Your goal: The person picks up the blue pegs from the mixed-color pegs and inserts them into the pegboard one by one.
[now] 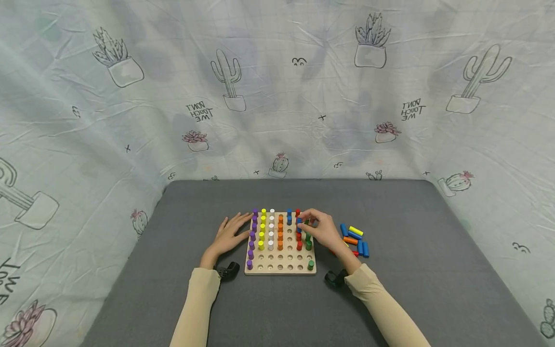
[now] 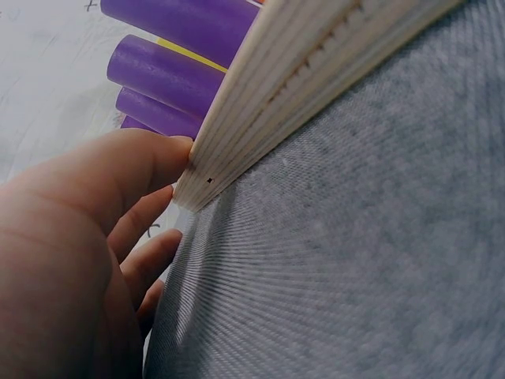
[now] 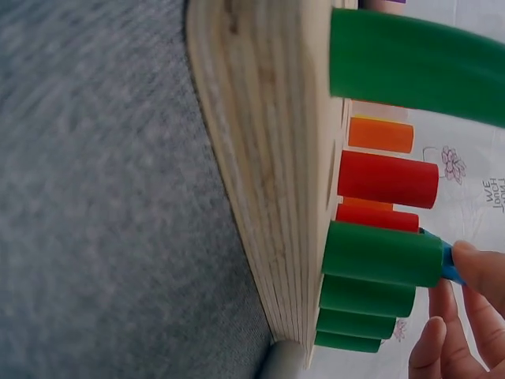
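A wooden pegboard [image 1: 282, 271] lies on the grey table, with columns of purple, yellow, white, orange, blue, red and green pegs upright in its holes. My right hand [image 1: 324, 231] is over the board's right side. Between thumb and fingers it pinches a blue peg [image 3: 450, 264], held above the board near the red pegs [image 3: 387, 180] and partly hidden behind a green peg [image 3: 383, 253] in the right wrist view. My left hand [image 1: 229, 235] lies at the board's left edge, fingers extended, its thumb touching the side beside the purple pegs [image 2: 166, 75].
Loose pegs, among them a blue peg [image 1: 366, 249], a yellow peg [image 1: 356, 231] and an orange peg [image 1: 350, 240], lie right of the board, partly behind my right forearm. A patterned cloth [image 1: 277, 120] hangs behind the table [image 1: 277, 313].
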### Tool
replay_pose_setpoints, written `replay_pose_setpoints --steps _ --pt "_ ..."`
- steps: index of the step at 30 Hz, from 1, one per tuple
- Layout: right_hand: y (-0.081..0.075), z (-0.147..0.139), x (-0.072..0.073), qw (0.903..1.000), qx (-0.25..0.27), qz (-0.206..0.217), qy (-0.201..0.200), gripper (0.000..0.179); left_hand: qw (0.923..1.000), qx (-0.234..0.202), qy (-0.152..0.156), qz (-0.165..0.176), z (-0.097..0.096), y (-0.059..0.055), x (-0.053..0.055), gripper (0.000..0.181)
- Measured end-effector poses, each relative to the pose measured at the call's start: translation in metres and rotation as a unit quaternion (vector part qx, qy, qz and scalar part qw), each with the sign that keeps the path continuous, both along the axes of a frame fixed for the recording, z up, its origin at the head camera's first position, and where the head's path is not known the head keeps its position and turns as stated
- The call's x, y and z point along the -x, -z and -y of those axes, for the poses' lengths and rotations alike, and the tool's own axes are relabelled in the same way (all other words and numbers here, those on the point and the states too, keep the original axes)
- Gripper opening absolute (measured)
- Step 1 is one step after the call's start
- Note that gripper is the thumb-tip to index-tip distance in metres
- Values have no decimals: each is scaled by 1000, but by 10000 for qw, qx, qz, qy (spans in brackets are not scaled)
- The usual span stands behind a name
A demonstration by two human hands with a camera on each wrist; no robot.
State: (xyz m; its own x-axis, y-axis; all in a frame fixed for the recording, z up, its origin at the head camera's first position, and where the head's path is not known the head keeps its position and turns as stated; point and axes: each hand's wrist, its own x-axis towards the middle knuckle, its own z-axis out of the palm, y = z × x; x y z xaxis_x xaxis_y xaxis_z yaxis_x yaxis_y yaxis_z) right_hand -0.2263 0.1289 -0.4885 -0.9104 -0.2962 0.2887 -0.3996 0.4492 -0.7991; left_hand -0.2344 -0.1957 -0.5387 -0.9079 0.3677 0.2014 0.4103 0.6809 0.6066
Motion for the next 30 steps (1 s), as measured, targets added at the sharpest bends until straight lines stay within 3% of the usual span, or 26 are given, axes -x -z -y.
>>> replay_pose_setpoints --steps 3,10,20,30 --pt "1 3 2 10000 12 -26 -6 20 10000 58 -15 42 0 -2 1 60" --pt "2 10 6 10000 -5 -29 -57 19 9981 372 -59 485 1 -4 5 59" --pt "3 18 10 9997 -247 36 -11 20 9978 360 -43 563 2 -7 6 58" --pt "0 23 13 9959 -688 -580 107 19 9979 317 -30 559 1 -7 6 58"
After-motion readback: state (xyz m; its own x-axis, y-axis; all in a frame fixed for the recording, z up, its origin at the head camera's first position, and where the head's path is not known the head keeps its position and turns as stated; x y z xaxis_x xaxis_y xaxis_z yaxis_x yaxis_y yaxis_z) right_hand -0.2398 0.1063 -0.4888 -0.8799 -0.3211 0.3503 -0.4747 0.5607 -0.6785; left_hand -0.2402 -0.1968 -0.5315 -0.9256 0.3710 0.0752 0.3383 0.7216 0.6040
